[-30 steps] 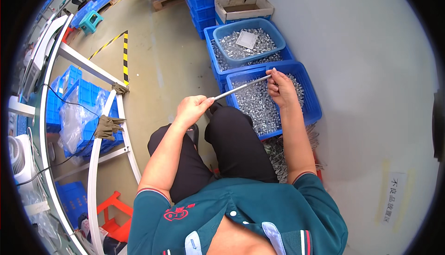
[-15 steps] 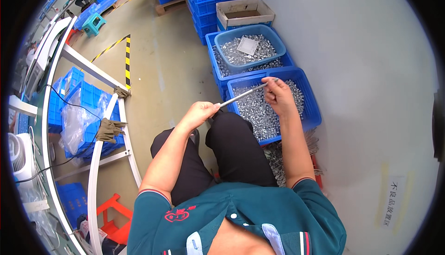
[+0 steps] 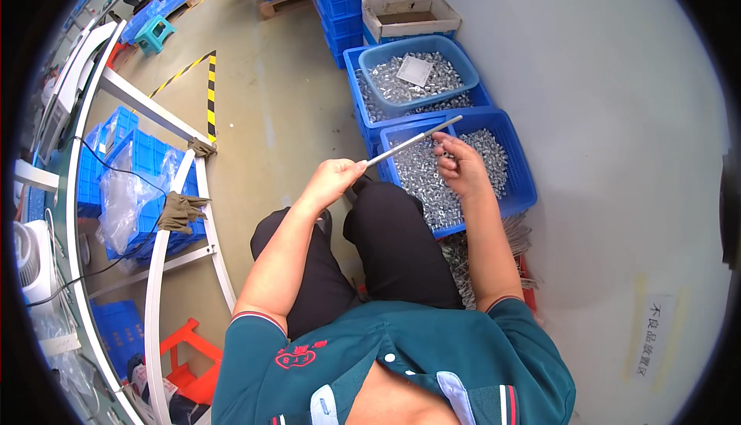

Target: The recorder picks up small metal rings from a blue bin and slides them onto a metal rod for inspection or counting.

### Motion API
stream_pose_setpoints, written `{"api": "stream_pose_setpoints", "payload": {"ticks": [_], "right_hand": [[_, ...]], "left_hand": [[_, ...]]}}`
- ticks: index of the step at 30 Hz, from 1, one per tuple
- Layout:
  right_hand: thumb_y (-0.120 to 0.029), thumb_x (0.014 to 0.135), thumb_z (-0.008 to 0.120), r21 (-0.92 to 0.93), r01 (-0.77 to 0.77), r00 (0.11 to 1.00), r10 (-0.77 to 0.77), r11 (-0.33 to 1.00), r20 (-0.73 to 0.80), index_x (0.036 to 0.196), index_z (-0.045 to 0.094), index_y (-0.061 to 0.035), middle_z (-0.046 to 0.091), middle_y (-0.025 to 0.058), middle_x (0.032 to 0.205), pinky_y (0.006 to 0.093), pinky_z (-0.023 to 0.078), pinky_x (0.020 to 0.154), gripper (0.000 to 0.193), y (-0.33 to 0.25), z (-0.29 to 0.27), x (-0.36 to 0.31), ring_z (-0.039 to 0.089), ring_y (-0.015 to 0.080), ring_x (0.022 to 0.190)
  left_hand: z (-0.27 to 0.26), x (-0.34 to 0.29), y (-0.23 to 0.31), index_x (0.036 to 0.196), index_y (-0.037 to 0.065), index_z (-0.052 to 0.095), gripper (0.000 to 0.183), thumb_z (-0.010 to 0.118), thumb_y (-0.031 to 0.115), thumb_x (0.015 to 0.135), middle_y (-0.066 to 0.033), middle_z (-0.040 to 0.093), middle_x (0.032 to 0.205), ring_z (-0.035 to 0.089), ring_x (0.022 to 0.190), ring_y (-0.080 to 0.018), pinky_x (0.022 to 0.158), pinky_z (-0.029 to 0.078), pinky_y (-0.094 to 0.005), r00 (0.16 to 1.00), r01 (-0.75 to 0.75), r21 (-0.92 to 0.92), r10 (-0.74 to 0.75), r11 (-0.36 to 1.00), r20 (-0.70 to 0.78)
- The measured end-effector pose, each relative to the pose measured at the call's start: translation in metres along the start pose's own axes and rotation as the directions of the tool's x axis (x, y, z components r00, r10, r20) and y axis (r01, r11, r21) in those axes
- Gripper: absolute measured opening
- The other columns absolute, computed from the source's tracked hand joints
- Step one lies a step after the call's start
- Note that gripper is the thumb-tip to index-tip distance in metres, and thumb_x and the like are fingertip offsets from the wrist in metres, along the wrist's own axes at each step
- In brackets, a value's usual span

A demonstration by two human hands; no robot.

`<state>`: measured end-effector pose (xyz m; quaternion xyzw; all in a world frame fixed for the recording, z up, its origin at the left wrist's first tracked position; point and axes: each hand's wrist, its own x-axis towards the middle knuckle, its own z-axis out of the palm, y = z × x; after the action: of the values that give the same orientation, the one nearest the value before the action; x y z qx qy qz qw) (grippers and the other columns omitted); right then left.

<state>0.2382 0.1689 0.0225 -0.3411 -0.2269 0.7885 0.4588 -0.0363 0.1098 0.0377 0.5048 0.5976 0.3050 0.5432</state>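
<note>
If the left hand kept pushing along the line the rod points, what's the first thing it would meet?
Probably the right hand, hovering beside the thin metal rod that the left hand grips, above the blue crate of small metal parts; depth is unclear.

Bright even light, sharp centre, fisheye-bent dark rim.

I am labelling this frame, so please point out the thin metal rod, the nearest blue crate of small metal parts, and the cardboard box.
thin metal rod (image 3: 413, 138), head view, middle of its shaft.
blue crate of small metal parts (image 3: 522, 172), head view, right rim.
cardboard box (image 3: 446, 13), head view, right wall.
</note>
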Motion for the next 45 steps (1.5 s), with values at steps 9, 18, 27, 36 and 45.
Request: {"api": "stream_pose_setpoints", "payload": {"ticks": [9, 18, 27, 36, 45], "right_hand": [[-0.026, 0.091, 0.054, 0.278, -0.022, 0.994, -0.009, 0.960, 0.110, 0.091, 0.057, -0.0054, 0.051, 0.0011, 0.068, 0.0145, 0.025, 0.035, 0.021, -0.022, -0.015, 0.004, 0.036, 0.0025, 0.045], [-0.018, 0.089, 0.058, -0.265, 0.258, 0.948, -0.296, 0.929, -0.116, 0.092, 0.059, -0.0043, 0.052, -0.0006, 0.067, 0.0162, 0.025, 0.037, 0.014, -0.021, 0.007, 0.000, 0.036, 0.0022, 0.045], [-0.018, 0.090, 0.055, -0.171, -0.041, 0.998, 0.048, 0.984, 0.039, 0.101, 0.059, -0.0024, 0.051, 0.0003, 0.073, 0.0160, 0.025, 0.039, 0.020, 0.008, 0.041, -0.010, 0.038, 0.0035, 0.050], [-0.013, 0.089, 0.054, -0.067, -0.045, 0.994, 0.038, 0.997, -0.103, 0.096, 0.053, -0.0019, 0.052, 0.0039, 0.071, 0.0161, 0.025, 0.036, 0.013, 0.004, -0.003, -0.008, 0.038, 0.0048, 0.044], [-0.036, 0.088, 0.057, 0.289, -0.023, 0.998, 0.005, 0.957, 0.064, 0.089, 0.057, -0.0080, 0.048, -0.0020, 0.061, 0.0160, 0.023, 0.035, 0.028, -0.018, -0.015, -0.001, 0.034, 0.0029, 0.042]], "left_hand": [[-0.010, -0.004, -0.008, 0.078, 0.002, 0.063, 0.042, 0.058, 0.042, 0.084, 0.0007, 0.052, 0.061, 0.046, 0.061, -0.0080, 0.058, 0.039, -0.0257, 0.999, -0.021, 0.167, 0.013, 0.986, 0.049], [-0.009, -0.002, -0.008, 0.078, 0.002, 0.063, 0.045, 0.055, 0.046, 0.084, -0.0032, 0.053, 0.059, 0.049, 0.059, -0.0127, 0.057, 0.040, -0.0292, 1.000, 0.004, 0.365, 0.005, 0.931, -0.025], [-0.003, 0.001, -0.008, 0.078, 0.003, 0.063, 0.047, 0.053, 0.049, 0.084, -0.0043, 0.054, 0.061, 0.050, 0.060, -0.0142, 0.057, 0.040, -0.0308, 0.995, -0.043, 0.274, 0.067, 0.961, -0.078], [-0.005, 0.003, -0.009, 0.079, 0.004, 0.064, 0.045, 0.055, 0.048, 0.083, -0.0045, 0.055, 0.061, 0.050, 0.059, -0.0144, 0.057, 0.040, -0.0310, 0.997, -0.026, 0.273, 0.043, 0.962, -0.058], [-0.010, -0.006, -0.005, 0.082, 0.003, 0.065, 0.044, 0.055, 0.047, 0.083, -0.0057, 0.056, 0.062, 0.051, 0.060, -0.0149, 0.058, 0.040, -0.0306, 0.999, -0.029, 0.331, 0.035, 0.943, -0.013]]}}
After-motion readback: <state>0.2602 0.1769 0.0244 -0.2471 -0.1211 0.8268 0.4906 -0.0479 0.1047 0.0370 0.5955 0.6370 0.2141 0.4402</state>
